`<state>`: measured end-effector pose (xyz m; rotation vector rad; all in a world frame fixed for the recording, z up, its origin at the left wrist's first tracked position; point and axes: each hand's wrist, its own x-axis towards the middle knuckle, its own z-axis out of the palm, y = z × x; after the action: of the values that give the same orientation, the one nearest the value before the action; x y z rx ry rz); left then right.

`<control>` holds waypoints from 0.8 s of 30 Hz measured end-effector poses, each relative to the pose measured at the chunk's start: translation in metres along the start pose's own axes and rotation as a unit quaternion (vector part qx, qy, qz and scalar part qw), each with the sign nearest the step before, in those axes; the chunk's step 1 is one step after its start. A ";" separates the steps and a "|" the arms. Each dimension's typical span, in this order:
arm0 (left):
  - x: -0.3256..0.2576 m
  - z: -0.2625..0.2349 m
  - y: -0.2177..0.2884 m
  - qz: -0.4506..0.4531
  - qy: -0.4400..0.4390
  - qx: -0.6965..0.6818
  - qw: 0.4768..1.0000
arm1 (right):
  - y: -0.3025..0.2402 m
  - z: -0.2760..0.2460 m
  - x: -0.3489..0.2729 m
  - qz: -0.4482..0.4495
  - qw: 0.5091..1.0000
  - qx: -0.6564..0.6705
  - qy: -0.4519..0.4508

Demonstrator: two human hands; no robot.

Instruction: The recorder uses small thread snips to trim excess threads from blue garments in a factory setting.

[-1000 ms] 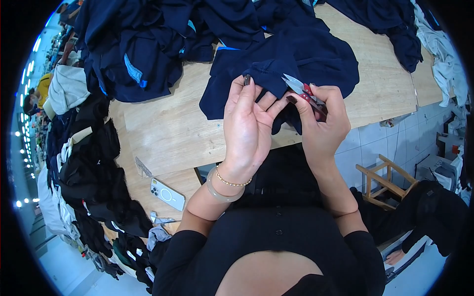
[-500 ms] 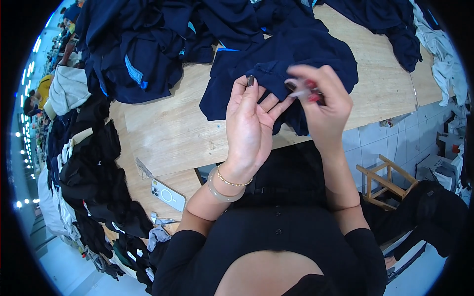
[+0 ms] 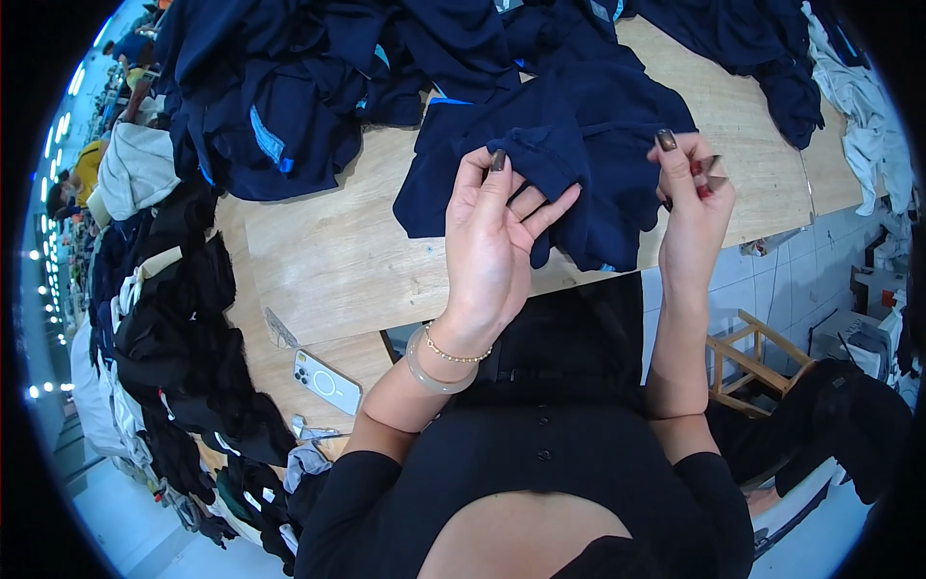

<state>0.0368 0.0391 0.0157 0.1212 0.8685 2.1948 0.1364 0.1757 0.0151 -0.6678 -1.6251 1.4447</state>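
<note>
A dark navy garment (image 3: pixel 603 111) lies bunched on the wooden table in front of me. My left hand (image 3: pixel 487 236) pinches a folded edge of it between thumb and forefinger, the other fingers spread beneath the cloth. My right hand (image 3: pixel 693 217) is raised at the garment's right side, its fingers curled. Tucked in those fingers are small thread snips (image 3: pixel 709 180) with red on the handle and a short metal blade, partly hidden. Whether the right thumb and forefinger also pinch a thread or cloth is too small to make out.
More navy garments (image 3: pixel 280 106) with light blue strips are heaped along the far side of the table (image 3: pixel 328 261). A phone (image 3: pixel 328 381) rests at the lower left, near piled black clothes (image 3: pixel 183 338). To the right stand a wooden stool (image 3: pixel 757 357) and hanging pale cloth (image 3: pixel 854 106).
My right hand has moved right, away from my left hand, with the snips still in its fingers. The garment's right part has shifted slightly; my left hand keeps its pinch.
</note>
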 end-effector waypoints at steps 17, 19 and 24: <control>-0.004 -0.017 0.031 -0.084 -0.039 0.102 0.990 | -0.013 0.002 0.015 -0.195 0.931 -0.131 -0.280; -0.004 -0.022 0.037 -0.088 -0.033 0.101 0.990 | -0.001 0.016 0.005 -0.167 0.896 -0.203 -0.358; -0.002 -0.045 0.064 -0.109 -0.088 0.120 0.983 | 0.043 0.013 0.042 0.060 0.915 0.149 -0.370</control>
<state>-0.0166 -0.0176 0.0215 0.3181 0.9926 1.8407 0.0981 0.2119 -0.0162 -0.0178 -1.8586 2.1494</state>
